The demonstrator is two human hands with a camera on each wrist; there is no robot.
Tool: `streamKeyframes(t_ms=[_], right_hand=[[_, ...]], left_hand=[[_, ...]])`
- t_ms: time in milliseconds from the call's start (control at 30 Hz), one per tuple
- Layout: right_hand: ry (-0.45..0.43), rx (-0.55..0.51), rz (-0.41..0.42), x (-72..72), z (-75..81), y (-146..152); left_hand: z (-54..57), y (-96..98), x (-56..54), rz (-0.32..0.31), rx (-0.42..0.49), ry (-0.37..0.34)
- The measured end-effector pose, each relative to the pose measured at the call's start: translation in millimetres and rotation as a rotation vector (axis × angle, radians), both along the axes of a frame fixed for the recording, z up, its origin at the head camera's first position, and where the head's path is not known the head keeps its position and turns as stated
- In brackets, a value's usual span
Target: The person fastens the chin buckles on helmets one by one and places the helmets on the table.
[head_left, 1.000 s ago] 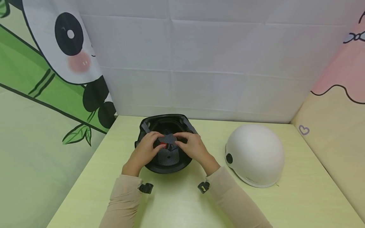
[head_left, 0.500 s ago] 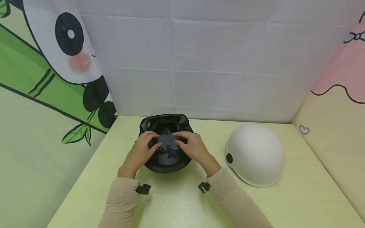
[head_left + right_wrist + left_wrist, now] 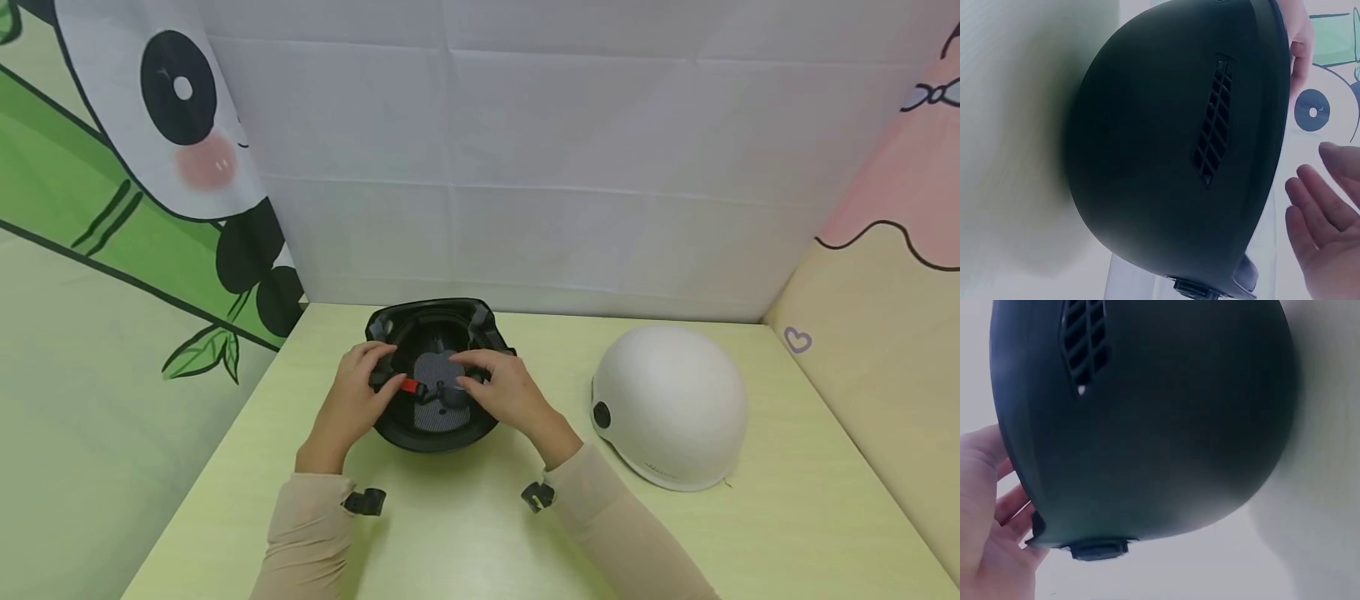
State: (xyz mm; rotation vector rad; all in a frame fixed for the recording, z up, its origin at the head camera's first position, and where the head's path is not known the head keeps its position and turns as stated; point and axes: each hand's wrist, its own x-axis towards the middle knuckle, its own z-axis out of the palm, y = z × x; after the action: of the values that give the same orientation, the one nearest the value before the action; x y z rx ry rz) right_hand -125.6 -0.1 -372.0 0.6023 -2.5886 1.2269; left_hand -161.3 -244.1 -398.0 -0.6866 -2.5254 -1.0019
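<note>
A black helmet [image 3: 435,442] lies upside down on the table, its hollow facing up. Inside it sits a grey patterned pad [image 3: 442,367], crossed by a dark strap with a red buckle tab [image 3: 409,385]. At the left rim is my left hand [image 3: 348,396], thumb tip by the red tab, a gap between thumb and forefinger. My right hand [image 3: 506,392] hovers over the right side, fingers and thumb apart. In the right wrist view that hand [image 3: 1329,231] is off the shell, nothing in it. The left wrist view shows the left hand [image 3: 985,519] beside the rim, fingers partly hidden.
To the right on the pale table [image 3: 450,542] stands a white helmet [image 3: 675,408], dome up, with a black round fitting on its side. A white sheet [image 3: 525,167] hangs behind the table, and printed cartoon cloths flank it on both sides.
My left hand has drawn left, away from the middle of the black helmet. The red tab, hidden half a second ago, shows again by its thumb. My right hand has barely moved.
</note>
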Motion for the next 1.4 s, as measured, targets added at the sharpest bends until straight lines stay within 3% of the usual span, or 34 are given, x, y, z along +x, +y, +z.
streamKeyframes(t_ms=[200,500,833,1067,1267,1400], right_hand=[[-0.015,0.025,0.040,3.2,1.3,-2.5],[-0.117,0.087,0.119,12.6,2.9,-11.5],[-0.135,0.154,0.169,16.9,0.5,-22.5],[-0.153,0.234,0.190,18.3,-0.7,-30.9],[-0.133,0.274,0.214,17.7,-4.2,-35.9],[-0.122,0.316,0.212,17.5,-6.8,-39.4]], left_hand=[[-8.6,-7.7,0.1,0.021,0.065,-0.019],[-24.1,-20.7,-0.1,0.056,0.168,-0.095],[-40.4,-24.6,2.0,0.028,0.398,-0.195],[-50.5,-26.3,4.8,0.026,0.418,-0.249],[-56.8,-28.1,2.9,-0.006,0.438,-0.243],[-59.5,-28.3,3.0,-0.034,0.475,-0.285]])
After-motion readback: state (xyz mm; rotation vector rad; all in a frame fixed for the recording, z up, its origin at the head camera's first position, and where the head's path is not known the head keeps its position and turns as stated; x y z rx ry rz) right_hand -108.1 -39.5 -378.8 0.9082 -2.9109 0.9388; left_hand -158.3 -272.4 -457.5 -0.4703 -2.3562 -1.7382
